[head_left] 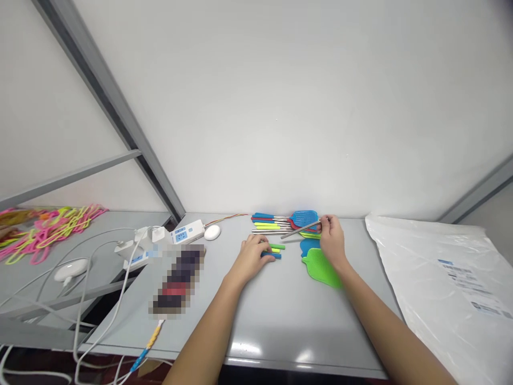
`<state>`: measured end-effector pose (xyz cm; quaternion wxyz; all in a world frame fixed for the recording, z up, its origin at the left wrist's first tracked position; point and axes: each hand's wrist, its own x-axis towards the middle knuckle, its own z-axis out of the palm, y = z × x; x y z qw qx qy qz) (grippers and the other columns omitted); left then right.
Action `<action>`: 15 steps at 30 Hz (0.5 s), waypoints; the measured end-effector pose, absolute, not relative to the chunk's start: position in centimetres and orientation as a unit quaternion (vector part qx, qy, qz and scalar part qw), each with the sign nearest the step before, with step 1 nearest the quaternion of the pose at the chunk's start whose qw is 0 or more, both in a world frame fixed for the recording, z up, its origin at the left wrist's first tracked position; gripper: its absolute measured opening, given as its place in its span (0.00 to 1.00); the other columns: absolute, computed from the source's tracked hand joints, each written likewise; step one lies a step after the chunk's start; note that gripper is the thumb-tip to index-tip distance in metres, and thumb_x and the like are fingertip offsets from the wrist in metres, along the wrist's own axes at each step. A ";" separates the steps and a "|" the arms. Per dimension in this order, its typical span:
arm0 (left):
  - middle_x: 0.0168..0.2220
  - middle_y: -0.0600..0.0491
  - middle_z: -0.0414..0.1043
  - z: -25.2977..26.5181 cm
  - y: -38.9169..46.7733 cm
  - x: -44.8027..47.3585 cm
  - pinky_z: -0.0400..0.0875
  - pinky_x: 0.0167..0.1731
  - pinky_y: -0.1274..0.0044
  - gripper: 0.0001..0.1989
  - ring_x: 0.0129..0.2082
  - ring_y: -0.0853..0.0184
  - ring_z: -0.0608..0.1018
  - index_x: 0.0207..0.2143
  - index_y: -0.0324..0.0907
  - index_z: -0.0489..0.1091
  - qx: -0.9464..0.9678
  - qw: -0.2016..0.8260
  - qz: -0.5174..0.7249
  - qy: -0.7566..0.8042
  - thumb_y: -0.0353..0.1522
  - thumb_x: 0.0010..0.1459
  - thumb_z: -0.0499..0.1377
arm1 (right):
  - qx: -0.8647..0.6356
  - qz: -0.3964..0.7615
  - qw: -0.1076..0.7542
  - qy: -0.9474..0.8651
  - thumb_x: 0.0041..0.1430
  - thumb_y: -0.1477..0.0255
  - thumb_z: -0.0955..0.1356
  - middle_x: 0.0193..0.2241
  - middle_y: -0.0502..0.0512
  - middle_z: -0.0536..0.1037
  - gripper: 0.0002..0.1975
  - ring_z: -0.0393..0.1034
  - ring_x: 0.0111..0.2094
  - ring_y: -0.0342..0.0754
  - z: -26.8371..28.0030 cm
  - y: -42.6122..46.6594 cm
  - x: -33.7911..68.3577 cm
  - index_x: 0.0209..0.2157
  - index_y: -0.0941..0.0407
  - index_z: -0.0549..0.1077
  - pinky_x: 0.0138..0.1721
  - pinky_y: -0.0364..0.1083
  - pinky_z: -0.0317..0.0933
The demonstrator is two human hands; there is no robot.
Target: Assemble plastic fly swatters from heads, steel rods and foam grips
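Note:
My left hand (253, 256) rests on the table with fingers curled over several short coloured handle sleeves; the green sleeve (277, 247) and the blue sleeve (276, 256) stick out past the fingertips, a yellow one between them. A thin metal rod (298, 230) slants down to the left from my right hand (332, 238), pinched near its upper end. Below that hand lie a green fly swatter head (320, 267) and a blue swatter head (308, 247), partly covered by other heads or the hand. Behind both hands is a row of fly swatters (303, 217) with metal shafts and coloured handles.
On the right lies a large white plastic bag (436, 267) with a printed label. Left are a blurred-out phone-like object (178, 280), a power strip (188, 232), a white round disc (212, 232) and white cables. Pink and yellow cords (60, 230) lie on a side table. A wall stands behind.

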<state>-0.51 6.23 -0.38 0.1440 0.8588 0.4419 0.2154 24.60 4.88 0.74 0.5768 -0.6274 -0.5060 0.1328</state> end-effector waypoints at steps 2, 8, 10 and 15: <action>0.46 0.53 0.68 -0.5 6.3 -0.5 0.61 0.45 0.67 0.08 0.49 0.59 0.65 0.34 0.48 0.74 0.858 0.142 0.206 0.449 0.40 0.53 0.62 | -0.613 0.140 0.612 -0.480 0.64 0.54 0.55 0.26 0.48 0.70 0.19 0.67 0.29 0.44 1.1 4.8 24.9 0.36 0.54 0.63 0.34 0.44 0.61; 0.49 0.54 0.67 -0.7 6.5 -0.5 0.59 0.47 0.66 0.07 0.51 0.58 0.64 0.35 0.49 0.73 0.853 0.125 0.208 0.461 0.40 0.55 0.61 | -0.495 0.247 0.746 -0.370 0.62 0.55 0.60 0.27 0.47 0.72 0.17 0.70 0.29 0.42 1.5 5.2 25.7 0.31 0.54 0.62 0.36 0.45 0.65; 0.48 0.53 0.68 -0.7 6.7 -0.4 0.58 0.48 0.67 0.09 0.51 0.59 0.64 0.37 0.48 0.72 0.847 0.127 0.221 0.466 0.41 0.58 0.57 | -0.458 0.300 0.769 -0.330 0.61 0.55 0.61 0.24 0.45 0.71 0.16 0.69 0.25 0.41 1.4 5.4 25.9 0.31 0.54 0.61 0.32 0.44 0.66; 0.48 0.51 0.68 -1.0 7.9 0.0 0.59 0.46 0.68 0.13 0.49 0.60 0.65 0.42 0.48 0.69 0.810 0.121 0.241 0.521 0.38 0.64 0.47 | -0.421 0.367 0.782 -0.275 0.60 0.57 0.62 0.20 0.41 0.65 0.14 0.60 0.16 0.37 1.1 5.7 25.9 0.31 0.53 0.59 0.21 0.41 0.61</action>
